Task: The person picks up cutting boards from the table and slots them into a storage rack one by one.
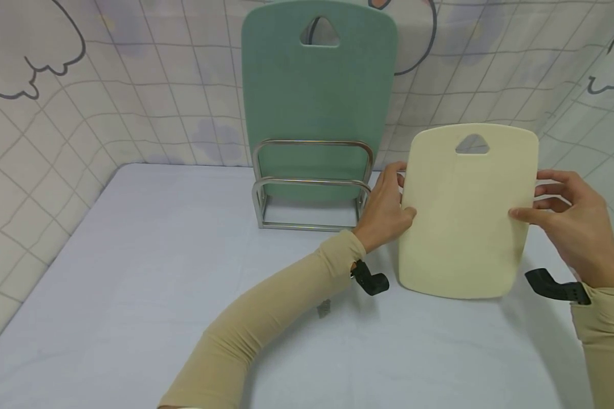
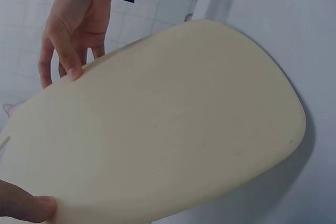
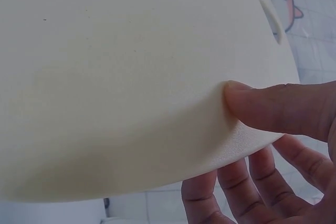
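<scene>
A cream cutting board (image 1: 465, 221) with a small triangular handle hole stands upright between both hands at the right of the table. At its left edge, my left hand (image 1: 386, 207) grips it with the thumb on the front face. On the opposite edge my right hand (image 1: 575, 218) pinches the board, thumb in front. In the right wrist view, the right hand's fingers (image 3: 236, 187) reach behind the board's edge. A larger green cutting board (image 1: 317, 91) stands in a metal wire rack (image 1: 312, 182) just left of my left hand.
The table (image 1: 133, 284) has a pale cloth over it. Curtains (image 1: 169, 102) with a grid pattern and cartoon outlines hang behind and beside it. A small grey mark (image 1: 324, 308) shows on the cloth near my left forearm.
</scene>
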A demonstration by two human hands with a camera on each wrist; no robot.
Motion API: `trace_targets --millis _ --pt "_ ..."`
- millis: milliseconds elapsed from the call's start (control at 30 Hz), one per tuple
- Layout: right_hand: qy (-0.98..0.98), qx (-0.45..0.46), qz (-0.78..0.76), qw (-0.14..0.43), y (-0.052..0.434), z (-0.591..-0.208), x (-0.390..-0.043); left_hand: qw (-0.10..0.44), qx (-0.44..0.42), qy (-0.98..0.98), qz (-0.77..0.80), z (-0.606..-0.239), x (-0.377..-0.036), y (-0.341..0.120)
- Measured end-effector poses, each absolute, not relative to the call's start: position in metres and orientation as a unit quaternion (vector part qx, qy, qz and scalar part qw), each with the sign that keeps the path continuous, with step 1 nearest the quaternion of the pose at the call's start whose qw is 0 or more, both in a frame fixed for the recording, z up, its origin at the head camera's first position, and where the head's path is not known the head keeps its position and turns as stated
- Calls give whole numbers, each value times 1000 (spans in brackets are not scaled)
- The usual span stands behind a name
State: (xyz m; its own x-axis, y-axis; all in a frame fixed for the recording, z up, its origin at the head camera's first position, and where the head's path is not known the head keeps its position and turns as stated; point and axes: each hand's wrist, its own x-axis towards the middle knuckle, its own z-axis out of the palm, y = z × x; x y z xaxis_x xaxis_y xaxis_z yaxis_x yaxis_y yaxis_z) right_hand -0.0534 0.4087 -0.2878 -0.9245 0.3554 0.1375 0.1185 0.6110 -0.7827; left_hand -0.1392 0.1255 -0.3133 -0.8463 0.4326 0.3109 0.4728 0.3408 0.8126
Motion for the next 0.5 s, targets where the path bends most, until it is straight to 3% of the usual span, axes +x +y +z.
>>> trace_targets --millis 500 --pt "-885 -137 421 148 406 -284 -55 24 -280 -820 -498 -308 -141 125"
